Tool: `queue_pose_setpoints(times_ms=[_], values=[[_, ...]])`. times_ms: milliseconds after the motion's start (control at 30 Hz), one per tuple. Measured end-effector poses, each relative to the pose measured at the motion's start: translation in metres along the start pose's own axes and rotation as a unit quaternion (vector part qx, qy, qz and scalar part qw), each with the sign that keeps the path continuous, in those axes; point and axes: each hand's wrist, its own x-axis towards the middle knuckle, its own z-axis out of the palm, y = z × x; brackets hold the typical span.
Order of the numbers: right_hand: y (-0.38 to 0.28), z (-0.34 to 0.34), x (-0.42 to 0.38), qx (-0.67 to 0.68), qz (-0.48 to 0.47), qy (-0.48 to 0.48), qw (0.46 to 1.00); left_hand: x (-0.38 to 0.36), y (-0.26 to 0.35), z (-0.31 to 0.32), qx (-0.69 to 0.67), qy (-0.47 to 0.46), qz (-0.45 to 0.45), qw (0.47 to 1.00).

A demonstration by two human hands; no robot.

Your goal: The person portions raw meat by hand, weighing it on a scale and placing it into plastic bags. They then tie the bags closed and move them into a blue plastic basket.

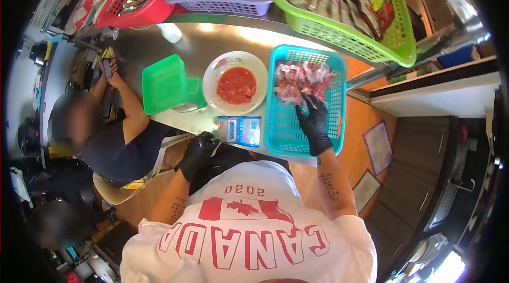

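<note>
Steel counter (222, 39) has a teal basket (281, 129) holding a pile of small wrapped red packets (302, 81), with a white plate (217, 71) of red sauce just beside it. Right hand (314, 124), black glove, is inside the basket with fingers touching the pile, can't tell if it's actually gripping one. Left hand (197, 154) sits loosely curled and empty at the counter edge near a little blue packet (238, 130).

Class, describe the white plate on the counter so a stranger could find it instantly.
Start at the steel counter. The white plate sits at its middle, between a green lidded container and a teal basket where the right hand reaches. It alone is round, with red chopped food heaped at its centre.
</note>
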Motion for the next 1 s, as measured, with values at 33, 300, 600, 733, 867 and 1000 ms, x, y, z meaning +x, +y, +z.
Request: queue_pose_setpoints(times_ms=[33,300,600,733,867,1000], values=[[-0.003,-0.003,-0.001,0.061,0.029,0.015,0.998,0.009,-0.023,0.007,-0.009,0.067,0.008,0.998],[-0.021,0.028,0.008,0.006,-0.03,-0.12,0.992,0.049,-0.06,0.033,-0.05,0.104,0.026,0.993],[-0.044,-0.003,-0.004,0.123,0.18,-0.082,0.973,0.073,-0.047,0.023,-0.158,0.006,0.086,0.984],[-0.046,-0.059,-0.01,0.225,0.175,0.066,0.956,0.073,-0.059,0.017,-0.114,-0.048,-0.014,0.992],[0.005,-0.101,-0.042,0.32,0.194,0.162,0.913,0.072,-0.072,0.022,-0.121,-0.028,0.016,0.992],[0.054,-0.169,-0.095,0.44,0.207,0.286,0.825,0.042,-0.069,0.011,-0.139,-0.011,0.001,0.99]])
